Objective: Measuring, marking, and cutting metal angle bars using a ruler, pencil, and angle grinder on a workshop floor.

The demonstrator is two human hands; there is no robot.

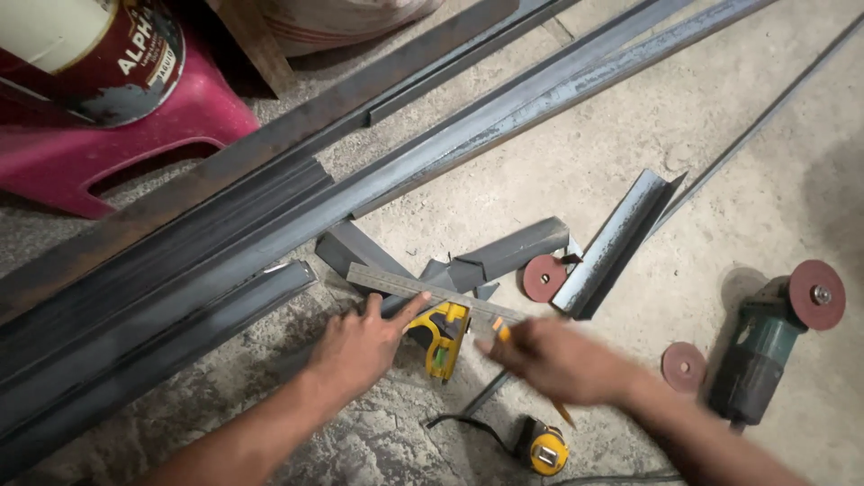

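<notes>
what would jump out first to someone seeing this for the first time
At centre, the left hand presses on a yellow-handled square while the right hand holds a pencil by its ruler blade. Long steel angle bars run diagonally across the concrete floor, and a green angle grinder lies far right.

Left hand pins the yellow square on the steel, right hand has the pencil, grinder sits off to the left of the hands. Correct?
Not quite: the head view shows the angle grinder lying to the right of the hands, not the left. The rest holds: the left hand presses on the yellow square over the steel, and the right hand holds the pencil.
</notes>
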